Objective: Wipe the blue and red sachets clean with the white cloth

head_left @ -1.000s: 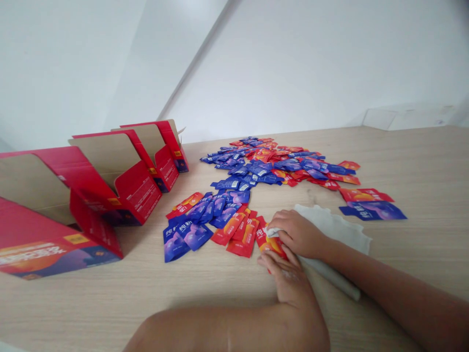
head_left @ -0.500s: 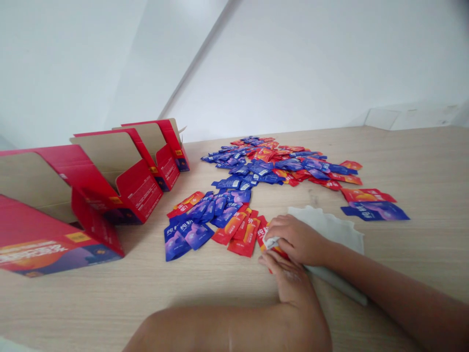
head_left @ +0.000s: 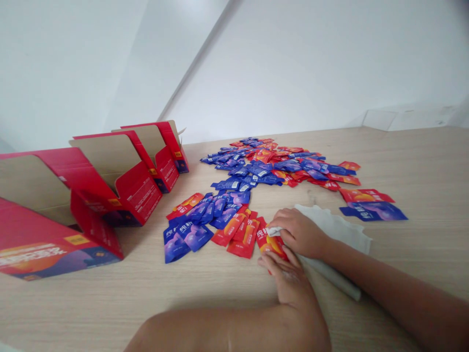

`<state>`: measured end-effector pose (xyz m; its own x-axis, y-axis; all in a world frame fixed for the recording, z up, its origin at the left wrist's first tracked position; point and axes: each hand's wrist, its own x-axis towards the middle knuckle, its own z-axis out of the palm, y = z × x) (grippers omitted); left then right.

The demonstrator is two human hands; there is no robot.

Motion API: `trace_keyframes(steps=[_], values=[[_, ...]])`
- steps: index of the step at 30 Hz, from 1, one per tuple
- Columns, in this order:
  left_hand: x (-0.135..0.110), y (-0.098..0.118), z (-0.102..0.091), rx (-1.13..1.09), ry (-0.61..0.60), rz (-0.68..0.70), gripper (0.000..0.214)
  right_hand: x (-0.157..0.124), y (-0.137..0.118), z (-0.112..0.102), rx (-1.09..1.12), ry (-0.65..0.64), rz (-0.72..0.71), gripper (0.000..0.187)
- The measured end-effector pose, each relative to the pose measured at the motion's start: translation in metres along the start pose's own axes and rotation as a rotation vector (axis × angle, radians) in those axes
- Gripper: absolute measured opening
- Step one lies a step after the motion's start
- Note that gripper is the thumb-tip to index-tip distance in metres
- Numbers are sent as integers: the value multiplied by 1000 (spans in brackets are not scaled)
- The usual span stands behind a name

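Note:
A red sachet with an orange print [head_left: 269, 238] lies on the table under my hands. My left hand [head_left: 287, 274] rests on its lower end, fingers stretched out and pressing it down. My right hand [head_left: 302, 232] grips a bunched corner of a white cloth [head_left: 333, 222] over the sachet's upper right part. The rest of that cloth spreads on the table beneath and behind my right wrist. Just left of the sachet lie several red sachets [head_left: 245, 238], overlapping, with several blue sachets [head_left: 196, 234] beside them.
A large heap of mixed blue and red sachets [head_left: 264, 168] lies further back. To its right, a blue sachet [head_left: 373, 211] overlaps a red one [head_left: 366, 195]. Three open red cartons [head_left: 97, 230] stand in a row at left. A white wall [head_left: 311, 63] rises behind the table [head_left: 176, 288].
My right hand has shifted slightly up with the cloth, uncovering more of the red sachet's print. My left hand stays at the sachet's lower end.

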<state>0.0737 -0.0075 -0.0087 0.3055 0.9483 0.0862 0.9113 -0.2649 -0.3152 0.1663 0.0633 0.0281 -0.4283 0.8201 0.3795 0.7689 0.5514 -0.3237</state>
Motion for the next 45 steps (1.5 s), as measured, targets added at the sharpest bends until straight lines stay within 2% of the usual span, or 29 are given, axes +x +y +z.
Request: trace_keyframes(steps=[2,5,9,11,14,18,25,30,35,45], values=[[2,4,6,-4,2,-26,45,-1,-9,-4,38,5,-55,34],[3,6,16,-45,9,-39,40,-2,-20,-6,82,-82,-148,29],[3,4,22,-159,85,-5,41,-1,-21,-3,76,-135,-145,28],[3,4,20,-125,65,-22,42,0,-18,-1,67,-120,-121,30],[2,5,13,40,-11,-32,41,0,-14,0,47,-106,-96,30],[0,0,1,188,-40,48,44,0,-9,3,3,-96,-26,29],[-2,-7,-8,178,-75,95,48,1,4,6,-24,-53,88,28],[0,-7,-8,169,-82,101,46,-1,-8,-1,44,36,21,31],[0,-7,-8,218,-113,84,40,-1,-22,-1,84,-113,-110,29],[-2,-10,-14,249,-137,152,48,1,-1,4,-33,-113,40,31]])
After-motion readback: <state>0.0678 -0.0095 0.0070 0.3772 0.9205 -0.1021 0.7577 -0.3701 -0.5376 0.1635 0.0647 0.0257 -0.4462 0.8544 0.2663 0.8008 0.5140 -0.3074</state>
